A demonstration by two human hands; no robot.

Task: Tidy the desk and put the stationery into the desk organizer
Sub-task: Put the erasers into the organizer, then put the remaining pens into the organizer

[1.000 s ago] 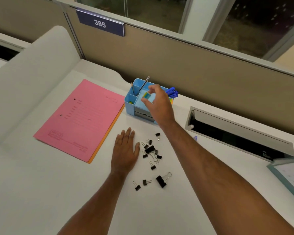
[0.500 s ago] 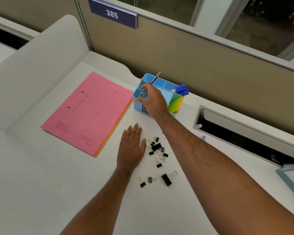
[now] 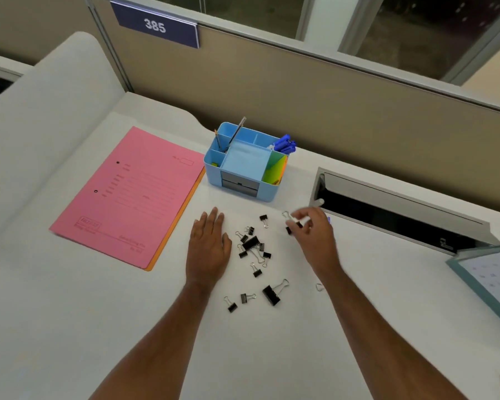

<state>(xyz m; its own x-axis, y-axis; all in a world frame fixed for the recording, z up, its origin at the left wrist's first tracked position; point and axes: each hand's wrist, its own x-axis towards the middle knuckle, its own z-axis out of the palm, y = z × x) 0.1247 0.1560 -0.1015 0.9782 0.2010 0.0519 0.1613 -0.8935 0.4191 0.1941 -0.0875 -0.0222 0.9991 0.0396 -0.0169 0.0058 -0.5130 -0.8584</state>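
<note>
Binder clips sit scattered on the desk in front of the blue desk organizer, right hand pinching one, left hand flat and open, so I'd grip the black body, not the wire loops.

Bare desk near side — binder clips between hands, organizer beyond.

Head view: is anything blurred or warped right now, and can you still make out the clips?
Head view: the right hand is motion-blurred, so its grip on a binder clip is unclear; the left hand lies flat and sharp; the loose binder clips read clearly on the desk; wide-angle distortion bends the partition; lighting is even, shadows soft, no glare.
</note>
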